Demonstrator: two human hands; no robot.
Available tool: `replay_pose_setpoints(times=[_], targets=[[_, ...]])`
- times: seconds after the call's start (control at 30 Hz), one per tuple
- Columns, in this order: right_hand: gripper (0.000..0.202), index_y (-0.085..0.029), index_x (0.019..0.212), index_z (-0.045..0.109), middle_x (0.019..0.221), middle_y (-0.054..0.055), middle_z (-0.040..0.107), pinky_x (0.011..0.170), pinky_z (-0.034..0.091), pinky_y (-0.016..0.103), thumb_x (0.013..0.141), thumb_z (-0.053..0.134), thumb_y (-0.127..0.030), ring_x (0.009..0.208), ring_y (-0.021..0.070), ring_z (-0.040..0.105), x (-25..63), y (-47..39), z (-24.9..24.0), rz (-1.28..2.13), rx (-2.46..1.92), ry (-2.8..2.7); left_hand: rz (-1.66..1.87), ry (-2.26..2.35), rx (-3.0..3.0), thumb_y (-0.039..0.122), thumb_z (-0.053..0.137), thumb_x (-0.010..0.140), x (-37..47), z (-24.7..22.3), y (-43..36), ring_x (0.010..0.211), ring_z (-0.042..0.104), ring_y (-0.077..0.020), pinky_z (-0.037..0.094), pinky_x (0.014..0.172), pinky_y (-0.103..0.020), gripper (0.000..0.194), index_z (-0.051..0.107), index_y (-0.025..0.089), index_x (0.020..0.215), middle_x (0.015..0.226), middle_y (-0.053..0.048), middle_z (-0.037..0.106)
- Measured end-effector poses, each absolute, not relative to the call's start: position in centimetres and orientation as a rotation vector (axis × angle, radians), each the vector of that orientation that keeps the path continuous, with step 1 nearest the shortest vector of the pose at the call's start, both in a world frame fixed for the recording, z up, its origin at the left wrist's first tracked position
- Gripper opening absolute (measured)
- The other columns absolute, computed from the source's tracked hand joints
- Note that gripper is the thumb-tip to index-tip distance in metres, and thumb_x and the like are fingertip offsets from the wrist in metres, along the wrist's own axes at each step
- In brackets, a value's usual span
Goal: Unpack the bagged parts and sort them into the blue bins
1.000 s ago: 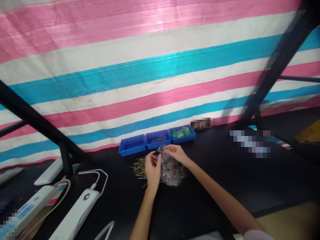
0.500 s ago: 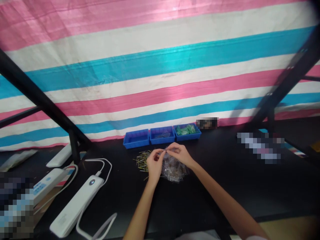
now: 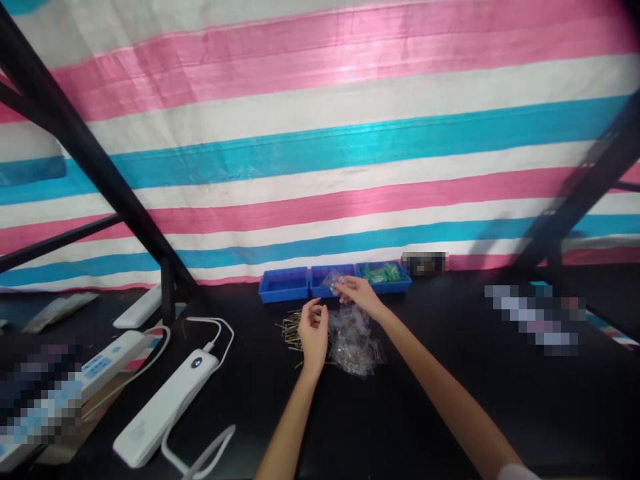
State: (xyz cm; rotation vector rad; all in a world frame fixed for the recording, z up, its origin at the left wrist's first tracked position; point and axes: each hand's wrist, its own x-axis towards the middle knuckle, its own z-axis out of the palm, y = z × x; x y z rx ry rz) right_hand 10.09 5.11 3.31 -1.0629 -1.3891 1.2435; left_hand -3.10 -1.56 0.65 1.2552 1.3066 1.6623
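My right hand (image 3: 361, 295) pinches a small clear plastic bag (image 3: 333, 278) in front of the middle blue tray (image 3: 320, 291). My left hand (image 3: 315, 330), fingers curled and apart with nothing visible between them, is beside a pile of thin yellowish sticks (image 3: 291, 330). A heap of clear plastic bags (image 3: 354, 347) lies on the black table to the right of my left hand. The left blue tray (image 3: 284, 295) looks bare inside, and the right one (image 3: 387, 287) holds green packets (image 3: 383, 273).
A white power bank (image 3: 163, 410) with a looped white cable (image 3: 227, 327) lies at the left, near a white power strip (image 3: 107, 363). Black frame bars (image 3: 113, 190) slant up on both sides before a striped sheet (image 3: 320, 153). Blurred items sit at the right.
My hands have parted. My right hand has moved up toward the middle tray with a clear bag, while my left hand has stayed low and opened. The camera view has shifted slightly.
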Motion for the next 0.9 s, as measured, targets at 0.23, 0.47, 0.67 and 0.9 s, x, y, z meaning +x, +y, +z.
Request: replay_pose_setpoints(times=[0.23,0.47,0.67,0.9], targets=[[0.026,-0.017,0.086,0.066,0.062,0.002,0.065,0.045,0.042,0.023,0.065,0.066,-0.030,0.042,0.0110,0.054,11.8,5.1,1.8,0.822,-1.289,-1.640,1.636,1.310,1.272,0.029,0.053,0.076,-3.1,0.2,-1.5,0.049,0.044,-0.0052,0.038,0.048,-0.018,0.027,0.050,0.017,0.100,0.074,0.002,0.050],[0.053,-0.017,0.100,0.063,0.097,0.010,0.059,0.071,0.045,0.032,0.055,0.071,-0.045,0.083,0.0216,0.056,14.2,2.5,-2.1,0.486,-1.491,-1.790,1.552,1.280,1.410,0.028,0.051,0.077,-2.5,0.6,-2.3,0.053,0.044,-0.0065,0.036,0.049,-0.017,0.022,0.053,0.018,0.096,0.073,0.002,0.050],[0.060,-0.019,0.107,0.058,0.087,0.006,0.059,0.071,0.041,0.032,0.057,0.068,-0.051,0.082,0.0210,0.053,14.8,1.2,-2.3,0.479,-1.605,-1.852,1.469,1.278,1.448,0.029,0.051,0.078,-2.2,0.4,-2.5,0.053,0.045,-0.0074,0.036,0.050,-0.018,0.019,0.055,0.018,0.092,0.072,0.002,0.050],[0.044,-0.023,0.099,0.062,0.076,0.001,0.059,0.062,0.039,0.026,0.062,0.066,-0.046,0.068,0.0153,0.054,14.7,0.5,-2.0,0.530,-1.593,-1.750,1.452,1.254,1.411,0.028,0.051,0.078,-1.9,0.4,-2.5,0.055,0.047,-0.0085,0.039,0.055,-0.020,0.018,0.055,0.017,0.091,0.072,0.001,0.053]])
